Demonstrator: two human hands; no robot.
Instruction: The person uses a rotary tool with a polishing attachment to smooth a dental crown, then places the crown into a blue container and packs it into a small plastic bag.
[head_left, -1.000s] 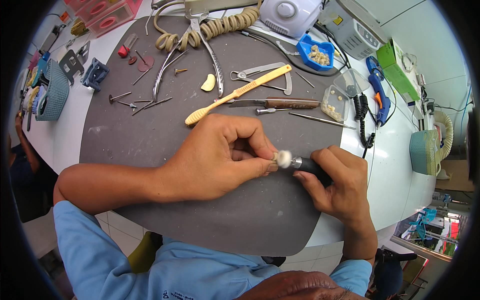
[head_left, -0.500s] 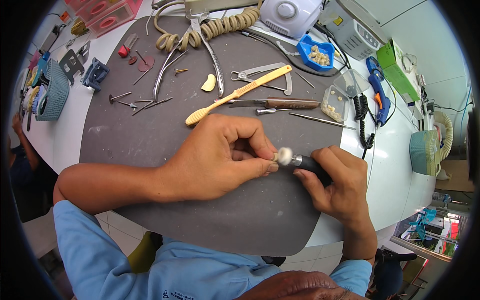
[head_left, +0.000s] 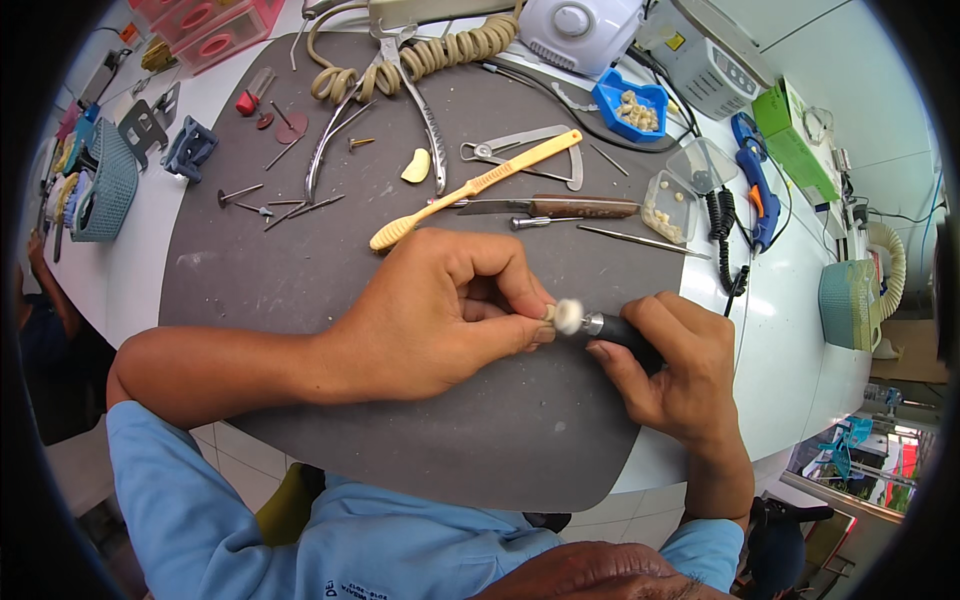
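Observation:
My left hand (head_left: 430,320) pinches a small cream-coloured piece (head_left: 548,318) between thumb and fingertips. My right hand (head_left: 675,360) grips a black rotary handpiece (head_left: 625,332), whose blurred white round tip (head_left: 568,316) meets or nearly meets the cream piece. Just beyond my hands lie a yellow toothbrush (head_left: 475,187), a wooden-handled knife (head_left: 590,206), a thin metal instrument (head_left: 640,240), a metal caliper (head_left: 484,150), large metal pliers (head_left: 432,130) and several small burs (head_left: 290,210) on the grey mat (head_left: 250,280).
Around the back are pink drawers (head_left: 205,30), a white unit (head_left: 580,30), a blue tray of small pieces (head_left: 605,100), a clear box (head_left: 670,205), a blue-orange glue gun (head_left: 760,190) and a green box (head_left: 795,140). A basket (head_left: 95,190) and another person's hand (head_left: 38,250) are at left.
Both my hands hold nearly the same positions. The white tip stays blurred, with only very slight shifts against the cream piece. The other person's hand at far left has shifted slightly.

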